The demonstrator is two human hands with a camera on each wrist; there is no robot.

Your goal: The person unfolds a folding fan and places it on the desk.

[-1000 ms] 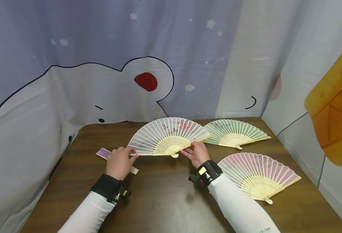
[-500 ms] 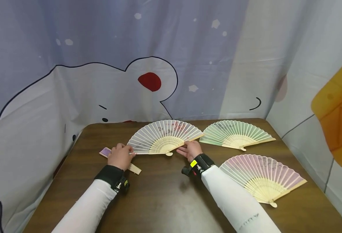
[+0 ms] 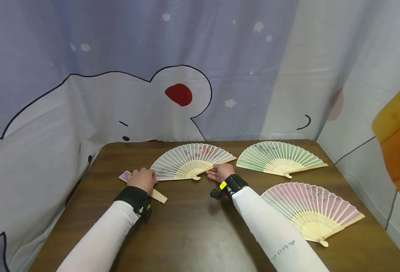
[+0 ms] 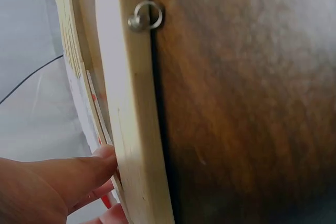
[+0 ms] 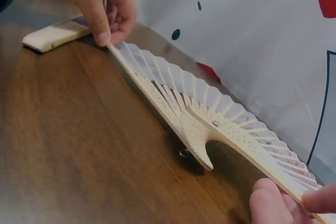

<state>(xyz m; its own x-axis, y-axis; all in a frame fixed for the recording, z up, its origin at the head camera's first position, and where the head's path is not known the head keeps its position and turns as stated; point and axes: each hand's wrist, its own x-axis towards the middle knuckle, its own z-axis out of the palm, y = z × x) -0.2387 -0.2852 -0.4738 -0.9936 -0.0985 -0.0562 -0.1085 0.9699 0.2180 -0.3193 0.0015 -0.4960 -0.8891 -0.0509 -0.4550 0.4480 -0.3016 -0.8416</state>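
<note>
A white folding fan [image 3: 192, 164] with red print and pale ribs is spread open at the back middle of the table. My left hand [image 3: 142, 179] pinches its left end stick between thumb and fingers; the right wrist view shows this left hand [image 5: 102, 9] at the fan's far end. On the opposite side, my right hand [image 3: 221, 172] holds the right end stick, with the thumb [image 5: 321, 200] on it. Beneath my left hand lies a folded fan [image 3: 159, 196], partly hidden, with a purple end; the left wrist view shows its wooden stick [image 4: 128, 93] and metal pivot ring close up.
A green fan [image 3: 279, 155] lies spread at the back right. Nearer, a pink fan [image 3: 317, 206] lies spread beside my right forearm. A patterned curtain [image 3: 241, 75] hangs behind the brown table [image 3: 186, 234].
Both hands have lowered the white fan towards the table and a little to the left, away from the green fan it overlapped. The head view has shifted slightly.
</note>
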